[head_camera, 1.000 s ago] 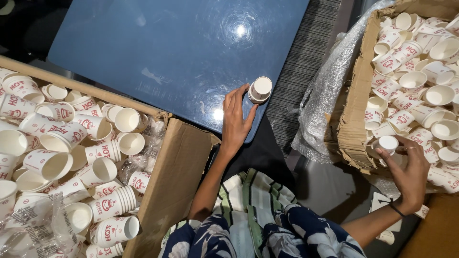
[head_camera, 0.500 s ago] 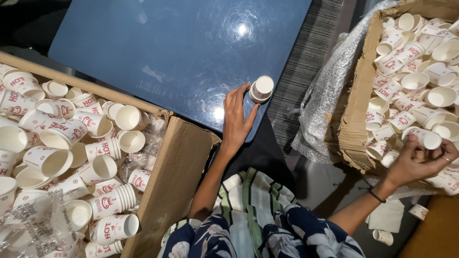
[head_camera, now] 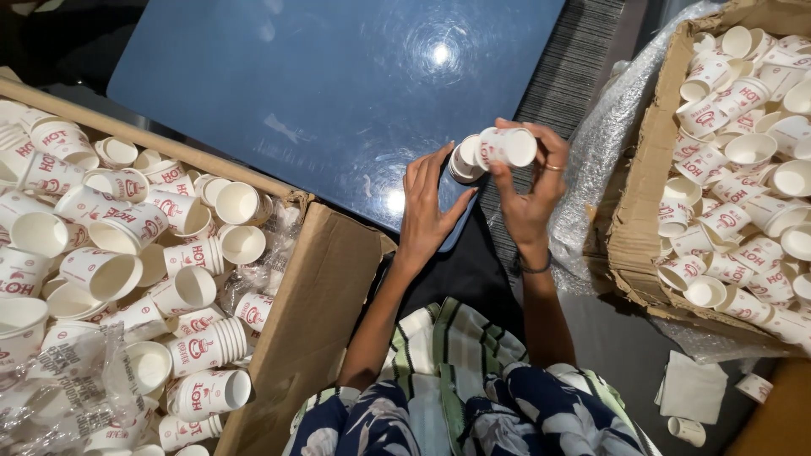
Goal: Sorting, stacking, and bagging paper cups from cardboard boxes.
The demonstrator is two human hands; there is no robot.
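My right hand (head_camera: 530, 187) holds a small white paper cup with red print (head_camera: 507, 147) on its side, right beside a short stack of the same cups (head_camera: 464, 159). My left hand (head_camera: 424, 208) is against that stack from the left, fingers spread along it, near the edge of a blue table top (head_camera: 321, 76). The cup's open mouth points right. Both hands meet over the table's near corner, above my lap.
A cardboard box (head_camera: 296, 321) full of loose and stacked paper cups sits at my left. A second torn cardboard box (head_camera: 629, 228) of cups with a plastic liner (head_camera: 600, 135) sits at my right. A fallen cup (head_camera: 686, 430) and paper scraps lie on the floor.
My right hand came out of the right box with a cup and moved left to the stack held by my left hand. The stack has tipped from upright toward sideways.
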